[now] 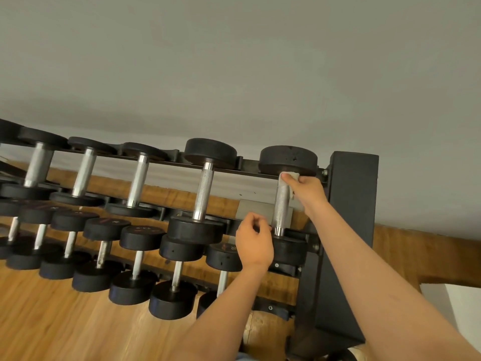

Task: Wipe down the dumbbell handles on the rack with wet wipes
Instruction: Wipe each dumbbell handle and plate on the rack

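Observation:
A black rack [351,230] holds rows of black dumbbells with silver handles. My right hand [305,187] grips a white wet wipe [286,178] wrapped round the far end of the rightmost top-row dumbbell handle [281,212], just under its far head [287,158]. My left hand [253,242] hovers with curled fingers beside the near end of that same handle, holding nothing that I can see. The neighbouring dumbbell handle [204,195] stands bare to the left.
Several more dumbbells fill the top row [84,173] and the lower row [138,259] to the left. The rack's black end post stands at the right. A wooden floor [52,321] lies below and a grey wall [234,61] behind.

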`<state>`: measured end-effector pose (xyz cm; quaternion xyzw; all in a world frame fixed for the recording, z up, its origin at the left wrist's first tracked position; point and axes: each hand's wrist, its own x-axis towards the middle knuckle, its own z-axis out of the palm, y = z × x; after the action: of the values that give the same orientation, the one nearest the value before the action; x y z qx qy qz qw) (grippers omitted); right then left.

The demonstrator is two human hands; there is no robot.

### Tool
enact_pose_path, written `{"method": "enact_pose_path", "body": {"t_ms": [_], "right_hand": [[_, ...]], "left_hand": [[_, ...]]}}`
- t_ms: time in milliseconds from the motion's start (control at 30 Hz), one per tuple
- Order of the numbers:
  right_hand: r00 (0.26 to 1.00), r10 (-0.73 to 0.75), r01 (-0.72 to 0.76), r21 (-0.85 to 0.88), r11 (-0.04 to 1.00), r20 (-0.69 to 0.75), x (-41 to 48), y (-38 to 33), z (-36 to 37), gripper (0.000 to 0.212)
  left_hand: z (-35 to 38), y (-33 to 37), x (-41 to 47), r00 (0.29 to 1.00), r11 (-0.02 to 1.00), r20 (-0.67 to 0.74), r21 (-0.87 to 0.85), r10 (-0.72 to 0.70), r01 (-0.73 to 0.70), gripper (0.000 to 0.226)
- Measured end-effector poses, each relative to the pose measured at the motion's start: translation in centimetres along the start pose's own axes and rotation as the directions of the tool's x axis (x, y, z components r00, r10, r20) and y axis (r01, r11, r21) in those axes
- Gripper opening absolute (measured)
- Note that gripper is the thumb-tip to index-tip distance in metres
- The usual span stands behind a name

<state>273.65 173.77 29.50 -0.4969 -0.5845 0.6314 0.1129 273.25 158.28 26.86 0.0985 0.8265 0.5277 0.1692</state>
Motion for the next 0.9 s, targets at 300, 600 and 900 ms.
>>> {"method": "enact_pose_path", "body": {"t_ms": [300, 600, 900], "right_hand": [[0.982, 0.050, 0.004, -0.282, 0.959, 0.184, -1.5, 1.5, -1.3, 0.039], [0.995, -0.042, 0.060, -0.201, 0.978, 0.093, -2.7, 3.0, -0.8, 0.058], [0.978, -0.112, 0.131, 0.096, 0.987, -0.177, -1.6, 1.7, 0.2, 0.014]], "left_hand": [[0.0, 0.1, -0.1, 1.000, 1.000, -0.002, 0.016, -0.004, 0.004, 0.018], [-0.1, 0.2, -0.1, 1.000, 1.000, -0.001, 0.024, 0.008, -0.008, 0.019], [-0.1, 0.0, 0.0, 1.000, 1.000, 0.001, 0.019, 0.007, -0.007, 0.016]]}}
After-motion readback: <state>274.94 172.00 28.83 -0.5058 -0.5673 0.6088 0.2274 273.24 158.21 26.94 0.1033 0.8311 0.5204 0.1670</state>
